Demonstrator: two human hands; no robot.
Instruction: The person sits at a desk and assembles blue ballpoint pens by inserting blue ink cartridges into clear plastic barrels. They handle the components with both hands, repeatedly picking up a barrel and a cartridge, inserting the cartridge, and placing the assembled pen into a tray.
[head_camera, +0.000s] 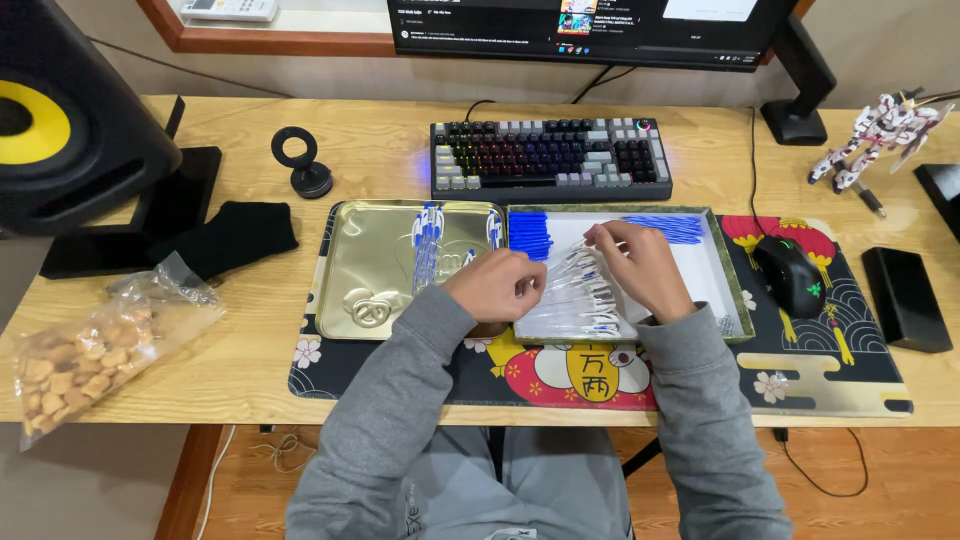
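Both hands work over a white-lined tray (722, 262) that sits on a patterned desk mat (840, 375) on the wooden tabletop (260, 350). The left hand (497, 285) is curled at the tray's left edge, its grip pressed together on the end of a clear pen barrel (562, 290) from the heap of clear pen barrels (588, 300) lying in the tray. The right hand (640, 265) rests over the same heap, fingers pinching near the upper ends of the barrels. Blue pen caps (530, 235) lie bunched in the tray's upper left corner, and thin blue refills (668, 228) lie along its upper edge. Just beside it, to the left, a gold metal tray (375, 250) holds a few assembled pens (428, 245). A keyboard (550, 158) stands behind the trays, a black mouse (790, 275) to the right.
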